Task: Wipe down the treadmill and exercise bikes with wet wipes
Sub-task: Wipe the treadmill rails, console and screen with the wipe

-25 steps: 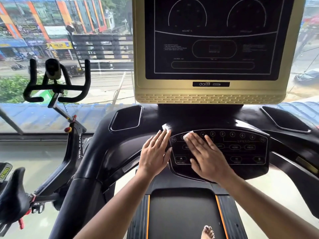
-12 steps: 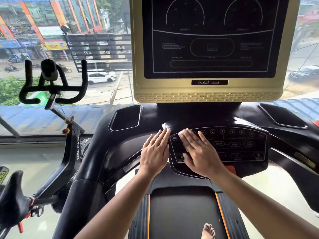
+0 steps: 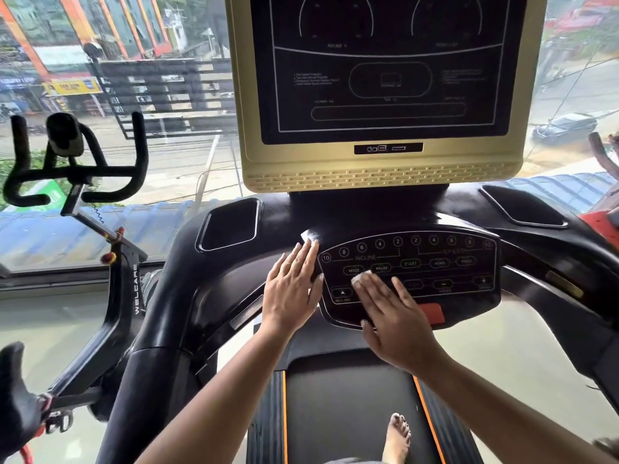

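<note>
- The wet wipe [image 3: 361, 279] lies flat on the treadmill's [image 3: 335, 212] control panel [image 3: 435, 262], in its lower left part, just below the MODE and PAUSE buttons. Only a small white edge shows, past the fingertips of the right hand [image 3: 392, 316].
- The right hand lies spread over the wipe, fingers straight and fanned, palm down at the panel's lower edge. It presses the wipe and does not curl round it.
- Just right of that hand, at the panel's bottom edge, part of a red button [image 3: 432, 313] shows.
- The left hand [image 3: 291, 289] lies flat on the black console just beside the panel's left edge, fingers straight and close together. It holds nothing.
- A pale patch sits at the left hand's fingertips; whether it is glare or a second wipe I cannot tell.
- Above the panel stands the gold-framed screen [image 3: 385, 78], dark.
- Below the hands runs the belt [image 3: 335, 413], with a bare foot [image 3: 397, 433] on it.
- An exercise bike [image 3: 127, 296] stands to the left of the treadmill, beside the window [image 3: 167, 95].
</note>
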The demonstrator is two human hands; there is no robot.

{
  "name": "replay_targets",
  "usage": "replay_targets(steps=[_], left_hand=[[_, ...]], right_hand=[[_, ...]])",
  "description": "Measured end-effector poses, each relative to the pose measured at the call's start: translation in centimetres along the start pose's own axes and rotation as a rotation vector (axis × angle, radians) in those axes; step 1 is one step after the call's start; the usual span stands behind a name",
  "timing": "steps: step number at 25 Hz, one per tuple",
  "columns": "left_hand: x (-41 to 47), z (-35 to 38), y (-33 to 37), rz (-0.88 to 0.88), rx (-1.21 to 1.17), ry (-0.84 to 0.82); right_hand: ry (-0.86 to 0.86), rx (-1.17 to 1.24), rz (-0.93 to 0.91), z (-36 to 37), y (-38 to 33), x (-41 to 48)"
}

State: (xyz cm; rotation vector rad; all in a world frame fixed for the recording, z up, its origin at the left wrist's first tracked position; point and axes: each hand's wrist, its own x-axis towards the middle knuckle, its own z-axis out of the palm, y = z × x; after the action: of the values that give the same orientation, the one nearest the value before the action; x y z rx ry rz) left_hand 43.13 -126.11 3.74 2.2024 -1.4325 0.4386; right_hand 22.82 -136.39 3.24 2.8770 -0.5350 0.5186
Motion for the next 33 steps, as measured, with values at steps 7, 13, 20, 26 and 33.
replay_targets(steps=[7,13,20,26,33], left_hand=[[0.0,0.4,1.2,-0.006,0.059,0.052],[1.9,1.7,5.8,0.105,-0.005,0.035],[1.8,2.3,5.8,0.085,0.011,0.045],[1.8,2.3,5.8,0.077,0.016,0.058],[1.8,2.3,5.8,0.078,0.032,0.041]], right_hand=[[-0.046,0.084,0.02,1.1,-5.2,-1.0],[0.051,0.005,0.051,-0.2,0.5,-3.3],[0.123,-0.019,0.434,0.0,5.4,-5.6],[0.212,0.106,0.667,1.6,3.8,-7.7],[0.319,0.238,0.556,0.7,3.6,-8.3]])
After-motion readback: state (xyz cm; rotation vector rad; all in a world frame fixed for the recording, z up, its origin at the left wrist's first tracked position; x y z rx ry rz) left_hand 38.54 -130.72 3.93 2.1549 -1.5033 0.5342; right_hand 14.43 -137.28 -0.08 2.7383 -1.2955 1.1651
